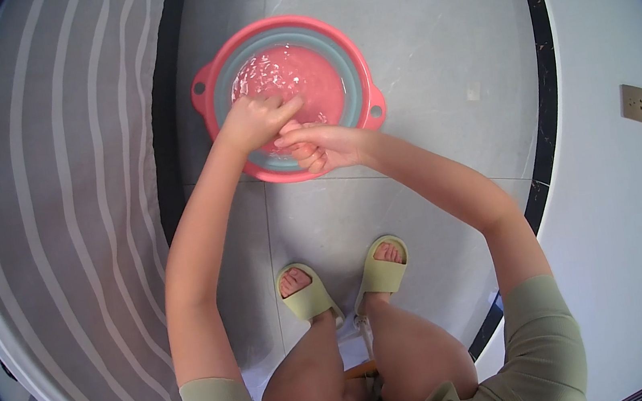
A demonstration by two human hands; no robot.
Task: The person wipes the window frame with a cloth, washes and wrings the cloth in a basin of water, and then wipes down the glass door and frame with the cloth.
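Note:
A round pink basin (370, 81) with a grey-blue inner band stands on the floor before me, and its two side tabs each have a hole. Rippled water (310, 74) over the pink bottom catches bright glints. My left hand (257, 119) is held over the basin's near left part, fingers curled and slightly blurred. Just right of it, my right hand (329, 147) is above the near rim, its fingers bent inward and its thumb pointing left. The fingertips of both hands meet or nearly meet. Whether something small is pinched between them cannot be made out.
A bed covered with a grey striped cloth (52, 236) runs along the left. Grey floor tiles (431, 64) reach a black border strip (544, 67) by the white wall (608, 211), which has a socket (634, 103). My feet wear light green slippers (310, 302).

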